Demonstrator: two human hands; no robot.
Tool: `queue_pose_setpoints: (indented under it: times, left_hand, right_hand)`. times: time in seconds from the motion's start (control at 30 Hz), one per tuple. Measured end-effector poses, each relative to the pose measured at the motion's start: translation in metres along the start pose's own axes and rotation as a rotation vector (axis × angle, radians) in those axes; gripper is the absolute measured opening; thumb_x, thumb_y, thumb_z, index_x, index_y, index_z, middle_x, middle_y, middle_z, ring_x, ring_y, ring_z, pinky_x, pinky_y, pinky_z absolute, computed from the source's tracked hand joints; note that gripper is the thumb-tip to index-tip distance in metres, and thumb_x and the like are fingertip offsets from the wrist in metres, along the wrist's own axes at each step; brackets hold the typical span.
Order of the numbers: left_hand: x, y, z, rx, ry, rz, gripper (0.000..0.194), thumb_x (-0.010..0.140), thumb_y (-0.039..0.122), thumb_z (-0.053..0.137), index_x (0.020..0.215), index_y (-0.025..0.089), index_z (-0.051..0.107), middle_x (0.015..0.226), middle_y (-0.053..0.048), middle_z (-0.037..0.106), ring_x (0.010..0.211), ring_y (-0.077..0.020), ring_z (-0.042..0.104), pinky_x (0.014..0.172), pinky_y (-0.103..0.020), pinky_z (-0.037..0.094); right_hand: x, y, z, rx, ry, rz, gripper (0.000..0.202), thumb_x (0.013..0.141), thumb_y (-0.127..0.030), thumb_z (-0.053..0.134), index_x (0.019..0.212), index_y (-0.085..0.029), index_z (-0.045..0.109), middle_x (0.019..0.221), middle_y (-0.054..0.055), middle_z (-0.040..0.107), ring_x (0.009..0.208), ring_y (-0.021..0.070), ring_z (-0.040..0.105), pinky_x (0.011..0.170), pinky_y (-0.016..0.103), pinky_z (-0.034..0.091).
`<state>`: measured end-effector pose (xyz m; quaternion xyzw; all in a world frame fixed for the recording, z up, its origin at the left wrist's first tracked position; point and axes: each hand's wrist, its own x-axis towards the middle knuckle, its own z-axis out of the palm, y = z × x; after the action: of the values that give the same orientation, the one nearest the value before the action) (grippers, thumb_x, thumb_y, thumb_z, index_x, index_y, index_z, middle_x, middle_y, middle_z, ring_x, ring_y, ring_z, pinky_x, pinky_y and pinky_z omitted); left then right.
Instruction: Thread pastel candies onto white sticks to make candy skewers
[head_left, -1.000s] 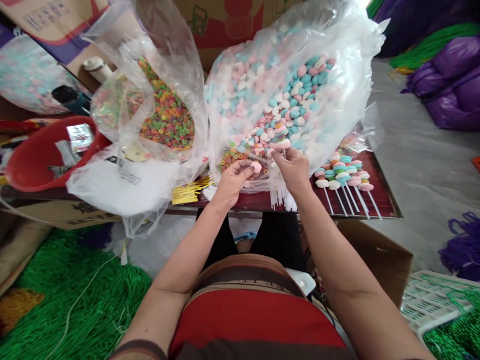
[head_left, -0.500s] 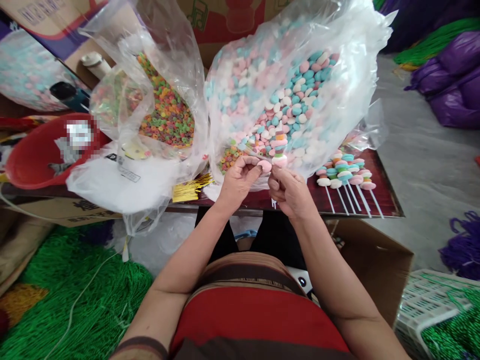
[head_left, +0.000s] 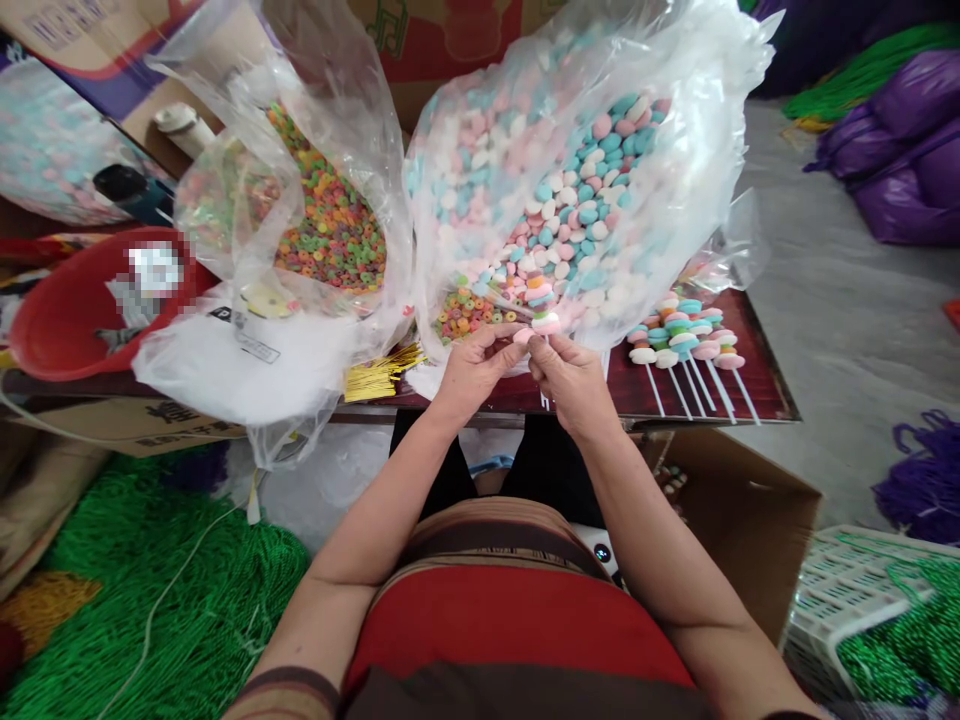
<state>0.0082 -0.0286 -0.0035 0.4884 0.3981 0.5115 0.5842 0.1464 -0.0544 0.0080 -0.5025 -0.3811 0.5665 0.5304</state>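
Observation:
My left hand (head_left: pixel 480 366) pinches a pink marshmallow (head_left: pixel 523 337) between thumb and forefinger. Close against it, my right hand (head_left: pixel 574 378) is closed around the white stick of a candy skewer (head_left: pixel 541 303), which stands upright above the fingers with pink, white, orange and green pieces threaded on it. The fingertips of both hands meet just below the skewer's lowest piece, partly hiding the stick. Behind them lies a large clear bag of pink, blue and white marshmallows (head_left: pixel 577 215). Small coloured candy rings (head_left: pixel 472 312) lie at its near left corner.
Several finished skewers (head_left: pixel 686 335) rest on the dark red table (head_left: pixel 765 385) at right. A bag of candy rings (head_left: pixel 330 235), gold twist ties (head_left: pixel 381 378) and a red basin (head_left: pixel 67 320) are on the left. An open cardboard box (head_left: pixel 742 530) stands below the table's right edge.
My hands have come together, bringing the pink marshmallow under the skewer near its stick. The skewer has shifted slightly left and down. The camera view has moved a little.

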Motion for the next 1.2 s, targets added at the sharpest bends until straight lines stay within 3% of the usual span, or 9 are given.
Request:
queue_pose_setpoints:
  times: [0.17,0.27,0.37,0.5,0.7,0.83,0.97,1.1,1.2]
  left_hand:
    - [-0.001,-0.006,0.002,-0.095,0.061,-0.082,0.041,0.072,0.051,0.089,0.096,0.02,0.077,0.088,0.0,0.078,0.081,-0.0136,0.071,0.079,-0.028,0.057]
    - [0.0,-0.005,0.002,-0.172,0.177,-0.138,0.036,0.073,0.045,0.087,0.092,0.019,0.071,0.087,-0.001,0.078,0.082,-0.015,0.074,0.075,-0.027,0.058]
    - [0.002,-0.003,0.001,-0.231,0.248,-0.152,0.033,0.072,0.039,0.087,0.089,0.019,0.068,0.081,0.0,0.076,0.078,-0.0155,0.075,0.077,-0.029,0.06]
    - [0.002,-0.003,0.0,-0.323,0.233,-0.17,0.038,0.069,0.037,0.093,0.094,0.02,0.07,0.09,-0.001,0.079,0.09,-0.0189,0.078,0.089,-0.034,0.062]
    - [0.0,-0.008,0.001,-0.291,0.178,-0.122,0.051,0.069,0.05,0.093,0.104,0.021,0.073,0.101,-0.002,0.08,0.1,-0.0214,0.078,0.097,-0.039,0.061]
    - [0.0,-0.015,-0.003,-0.162,0.169,-0.031,0.05,0.074,0.055,0.089,0.108,0.022,0.073,0.098,-0.001,0.08,0.091,-0.0185,0.078,0.092,-0.036,0.063]
    - [-0.002,-0.018,-0.009,0.155,0.143,0.083,0.043,0.086,0.057,0.078,0.112,0.023,0.075,0.106,-0.004,0.082,0.096,-0.0192,0.078,0.093,-0.036,0.062]
    - [-0.004,-0.015,-0.012,0.493,0.098,0.249,0.037,0.095,0.054,0.069,0.114,0.024,0.078,0.111,-0.006,0.083,0.105,-0.0207,0.078,0.098,-0.034,0.061]
    - [-0.005,-0.014,-0.011,0.622,0.091,0.37,0.033,0.099,0.05,0.065,0.113,0.024,0.079,0.112,-0.006,0.083,0.103,-0.0204,0.079,0.095,-0.033,0.062]
  right_hand:
    - [-0.005,-0.005,0.001,0.104,-0.043,0.026,0.028,0.084,-0.048,0.076,0.087,-0.021,0.068,0.069,-0.005,0.056,0.043,0.0038,0.029,0.04,0.023,0.019]
    - [-0.021,-0.004,-0.009,0.037,-0.007,-0.021,0.03,0.086,-0.049,0.075,0.097,-0.021,0.072,0.067,-0.004,0.057,0.044,0.0048,0.032,0.041,0.023,0.022]
    - [-0.047,0.0,-0.022,-0.078,-0.03,0.026,0.034,0.09,-0.053,0.071,0.098,-0.02,0.073,0.063,-0.004,0.056,0.043,0.0059,0.035,0.04,0.023,0.023]
    - [-0.071,0.009,-0.03,-0.245,-0.045,0.031,0.035,0.094,-0.05,0.064,0.106,-0.018,0.075,0.059,-0.005,0.054,0.042,0.0075,0.038,0.04,0.023,0.026]
    - [-0.068,0.014,-0.031,-0.473,0.071,-0.119,0.038,0.094,-0.043,0.058,0.109,-0.015,0.079,0.054,-0.005,0.049,0.047,0.0101,0.04,0.047,0.025,0.035]
    - [-0.067,0.009,-0.033,-0.582,0.071,-0.138,0.044,0.093,-0.041,0.056,0.112,-0.011,0.081,0.054,-0.004,0.05,0.05,0.0115,0.042,0.052,0.026,0.039]
    - [-0.068,0.003,-0.039,-0.657,0.054,-0.137,0.048,0.093,-0.042,0.056,0.117,-0.01,0.082,0.055,-0.003,0.048,0.052,0.0117,0.042,0.054,0.027,0.038]
    - [-0.068,-0.003,-0.044,-0.59,0.002,-0.069,0.05,0.094,-0.046,0.057,0.12,-0.011,0.081,0.055,-0.004,0.048,0.05,0.0109,0.039,0.051,0.026,0.036]
    - [-0.07,-0.006,-0.046,-0.535,-0.026,-0.038,0.049,0.095,-0.046,0.057,0.122,-0.013,0.08,0.055,-0.005,0.048,0.049,0.0106,0.038,0.05,0.026,0.035]
